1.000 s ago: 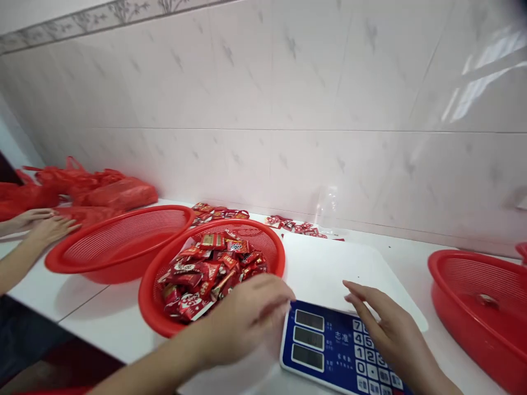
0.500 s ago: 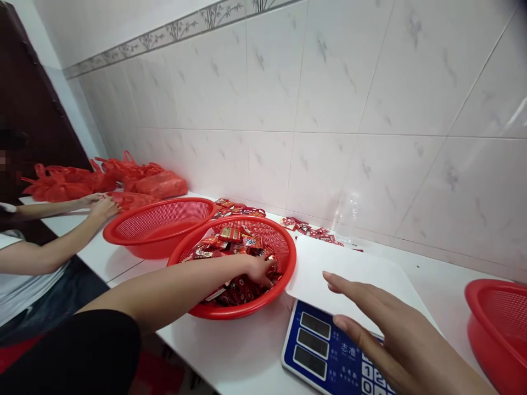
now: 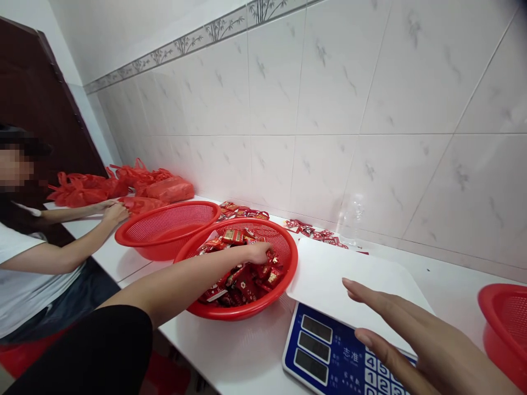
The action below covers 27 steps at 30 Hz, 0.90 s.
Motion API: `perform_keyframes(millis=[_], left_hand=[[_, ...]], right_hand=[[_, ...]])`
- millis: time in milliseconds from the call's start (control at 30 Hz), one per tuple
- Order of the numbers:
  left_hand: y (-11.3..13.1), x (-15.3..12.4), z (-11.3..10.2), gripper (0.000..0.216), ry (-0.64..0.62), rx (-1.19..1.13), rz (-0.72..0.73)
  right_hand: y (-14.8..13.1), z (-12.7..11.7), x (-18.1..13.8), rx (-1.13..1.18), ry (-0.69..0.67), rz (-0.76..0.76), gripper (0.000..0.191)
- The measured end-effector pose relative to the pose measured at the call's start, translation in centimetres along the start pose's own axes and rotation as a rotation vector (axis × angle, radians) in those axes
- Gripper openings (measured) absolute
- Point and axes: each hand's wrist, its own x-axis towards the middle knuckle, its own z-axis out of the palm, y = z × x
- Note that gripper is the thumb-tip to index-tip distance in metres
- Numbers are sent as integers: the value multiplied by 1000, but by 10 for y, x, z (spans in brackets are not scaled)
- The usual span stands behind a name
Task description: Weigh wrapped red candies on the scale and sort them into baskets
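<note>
My left hand (image 3: 259, 253) reaches into a red plastic basket (image 3: 291, 269) holding many small wrapped packets (image 3: 247, 282), mostly red with some gold. Its fingers are curled down around packets near the basket's far right side, and the fingertips are partly hidden. My right hand (image 3: 399, 321) is held over a blue and white digital scale (image 3: 317, 351), fingers stretched and thumb apart, with nothing in it. Beneath that hand, the scale's white weighing plate (image 3: 329, 269) shows bare. The scale's displays look dark.
Another red basket (image 3: 164, 241) stands to the left, and a third (image 3: 500, 318) at the right edge. Loose red packets (image 3: 242, 211) lie along the tiled wall by a clear plastic container (image 3: 352, 219). Far left, a seated co-worker (image 3: 69, 255) handles red plastic bags (image 3: 171, 189).
My left hand has lifted slightly and curled, and the packets below it have shifted. My right hand has moved a little to the right, still open. The view has shifted slightly.
</note>
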Motion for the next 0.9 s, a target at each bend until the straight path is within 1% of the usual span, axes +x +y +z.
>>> perform_keyframes(millis=[100,233,333,433,500,633,667,900], left_hand=[[-2,6,-4,70,-24,25,-21],[8,12,0,90,-130,25,17],[11,14,3,100,-161,27,24],[8,12,4,95,-154,26,15],[5,9,3,87,-149,19,25],[4,0,-5,49,-159,8,103],[4,-3,-9,43,-151,5,116],[-3,-20,-47,42,-40,-63,127]], right_hand=[[1,1,1,-36,-10,-28,44],[2,6,5,-93,-25,-57,41],[2,9,6,-131,-23,-72,40],[3,11,6,-148,-39,-78,41],[3,12,6,-148,-54,-79,42],[4,13,7,-134,-57,-71,42],[4,13,7,-126,-54,-68,42],[5,10,6,-69,-49,-17,43]])
